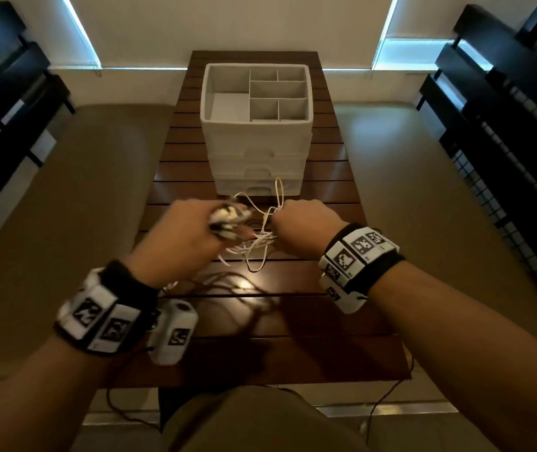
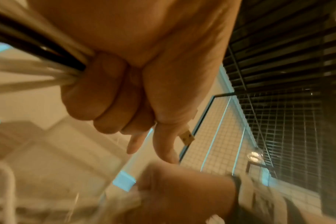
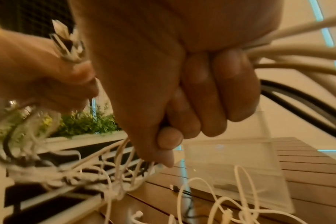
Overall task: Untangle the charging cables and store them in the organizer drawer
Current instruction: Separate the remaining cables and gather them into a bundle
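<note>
- Charging cables (image 1: 262,238): white and black strands in one knot, hanging between both hands just above the slatted wooden table (image 1: 322,324); loose loops drape onto the slats and up against the organizer's front.
- Left hand (image 1: 175,243): fist clamped round a bunch of white and black strands, a USB plug (image 2: 186,137) poking out past the thumb. Likely anchoring the plug ends so the rest can be pulled free.
- Right hand (image 1: 306,228): fingers curled tight on the other side of the bundle, white and black strands fanning out of the fist. Pulling against the left looks like the way to open the knot.
- Held up off the table, probably so slack loops drop and crossings show.
- White drawer organizer (image 1: 257,125): just behind the hands, divided top tray open to view, front drawers all closed. No cable stored yet.
- Judgement: early in untangling; a drawer needs opening before stowing.
</note>
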Tool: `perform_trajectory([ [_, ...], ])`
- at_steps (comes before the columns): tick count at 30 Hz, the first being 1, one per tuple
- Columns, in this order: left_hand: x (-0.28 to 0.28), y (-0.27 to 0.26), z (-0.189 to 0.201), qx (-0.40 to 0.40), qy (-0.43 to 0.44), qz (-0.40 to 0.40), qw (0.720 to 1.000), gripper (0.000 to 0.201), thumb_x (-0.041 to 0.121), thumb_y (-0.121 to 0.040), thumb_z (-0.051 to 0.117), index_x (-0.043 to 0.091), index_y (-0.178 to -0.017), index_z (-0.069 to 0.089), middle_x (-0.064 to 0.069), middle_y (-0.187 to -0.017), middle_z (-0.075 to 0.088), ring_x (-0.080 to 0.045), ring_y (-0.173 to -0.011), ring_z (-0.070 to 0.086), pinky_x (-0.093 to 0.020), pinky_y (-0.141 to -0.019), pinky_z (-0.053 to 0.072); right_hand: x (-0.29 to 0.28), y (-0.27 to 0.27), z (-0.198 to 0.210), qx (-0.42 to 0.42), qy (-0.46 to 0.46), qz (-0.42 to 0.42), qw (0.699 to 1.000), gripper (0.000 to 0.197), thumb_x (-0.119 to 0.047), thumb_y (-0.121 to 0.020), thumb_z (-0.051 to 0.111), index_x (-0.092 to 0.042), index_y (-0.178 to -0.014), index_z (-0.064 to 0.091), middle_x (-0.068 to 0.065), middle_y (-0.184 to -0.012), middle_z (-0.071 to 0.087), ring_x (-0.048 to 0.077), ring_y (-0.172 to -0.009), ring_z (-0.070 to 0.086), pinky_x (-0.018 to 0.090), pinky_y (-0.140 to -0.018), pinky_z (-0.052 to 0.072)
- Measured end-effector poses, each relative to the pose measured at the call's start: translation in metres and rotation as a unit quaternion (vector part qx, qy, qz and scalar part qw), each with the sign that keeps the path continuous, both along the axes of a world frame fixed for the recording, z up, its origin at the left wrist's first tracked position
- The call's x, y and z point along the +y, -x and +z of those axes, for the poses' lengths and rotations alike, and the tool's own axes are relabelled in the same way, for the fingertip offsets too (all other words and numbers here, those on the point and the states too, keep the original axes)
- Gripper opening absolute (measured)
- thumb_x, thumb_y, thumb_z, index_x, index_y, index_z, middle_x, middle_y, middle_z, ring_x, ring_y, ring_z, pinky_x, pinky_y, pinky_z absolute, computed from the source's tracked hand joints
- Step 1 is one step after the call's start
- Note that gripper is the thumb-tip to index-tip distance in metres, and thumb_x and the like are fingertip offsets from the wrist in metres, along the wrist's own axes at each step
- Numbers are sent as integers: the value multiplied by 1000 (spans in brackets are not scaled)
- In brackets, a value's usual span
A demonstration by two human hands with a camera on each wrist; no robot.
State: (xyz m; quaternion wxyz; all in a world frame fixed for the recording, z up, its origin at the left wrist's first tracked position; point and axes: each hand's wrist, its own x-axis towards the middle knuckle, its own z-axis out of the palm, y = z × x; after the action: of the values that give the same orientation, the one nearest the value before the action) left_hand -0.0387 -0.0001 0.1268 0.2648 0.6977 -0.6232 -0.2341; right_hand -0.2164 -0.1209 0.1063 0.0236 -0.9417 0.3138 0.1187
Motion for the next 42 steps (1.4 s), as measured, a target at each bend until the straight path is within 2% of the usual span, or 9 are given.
perform_trajectory([
  [8,-23,-2,-43,13,-41,-62,997,14,27,-91,78,15,-85,75,2,-81,75,-19,-78,71,-47,-72,58,6,-7,1,-100,-34,21,994,39,-53,-97,59,-18,-80,55,-6,-66,45,11,-56,44,28,-57,36],
  [15,-25,-17,-14,-34,26,-64,997,32,41,-92,67,24,-65,64,7,-64,66,-13,-63,61,-30,-55,42,-12,-17,12,-175,-84,43,980,34,-58,-96,61,-27,-91,72,-7,-69,61,13,-63,57,28,-55,39],
  [19,-24,-32,-1,-9,16,-32,999,16,29,-95,73,21,-82,79,3,-77,74,-13,-71,68,-31,-64,49,-25,-13,5,-204,-85,25,975,23,-52,-93,69,-29,-92,72,-7,-73,66,16,-68,64,29,-60,42],
  [27,-8,-92,24,-35,80,22,996,14,45,-90,71,57,-83,75,19,-77,73,7,-78,66,-10,-67,43,-56,26,3,-251,-97,-62,961,35,-57,-97,62,-28,-79,70,-4,-64,63,9,-57,58,28,-57,47],
  [31,5,-120,24,-49,95,80,991,41,65,-90,66,26,-88,78,-7,-83,75,-21,-80,68,-36,-73,50,-71,41,0,-221,-82,-76,969,42,-62,-94,61,-24,-83,73,-2,-67,66,13,-61,60,31,-59,50],
  [34,17,-136,28,-31,91,129,987,11,70,-86,69,60,-85,72,18,-79,74,-18,-84,70,-39,-80,51,-87,62,-9,-176,-35,-103,978,38,-63,-95,60,-30,-77,67,-4,-69,62,15,-65,59,31,-61,46],
  [38,20,-125,24,-68,88,123,986,6,64,-90,69,60,-86,69,-21,-82,73,-48,-86,68,-41,-66,44,-87,74,-20,-119,1,-124,985,30,-49,-99,59,-28,-78,62,-6,-66,51,22,-71,57,32,-65,43],
  [40,19,-121,24,-66,90,117,987,32,87,-79,55,60,-83,71,-20,-81,72,-46,-83,68,-40,-64,44,-84,76,-26,-103,15,-119,987,40,-55,-100,56,-28,-71,53,-6,-63,46,19,-63,49,32,-65,40],
  [42,20,-125,20,-48,87,118,988,64,98,-71,46,42,-77,77,-18,-78,72,-43,-79,68,-39,-62,43,-83,83,-34,-76,27,-138,987,49,-61,-99,53,-24,-67,52,-3,-62,46,18,-59,47,32,-63,39],
])
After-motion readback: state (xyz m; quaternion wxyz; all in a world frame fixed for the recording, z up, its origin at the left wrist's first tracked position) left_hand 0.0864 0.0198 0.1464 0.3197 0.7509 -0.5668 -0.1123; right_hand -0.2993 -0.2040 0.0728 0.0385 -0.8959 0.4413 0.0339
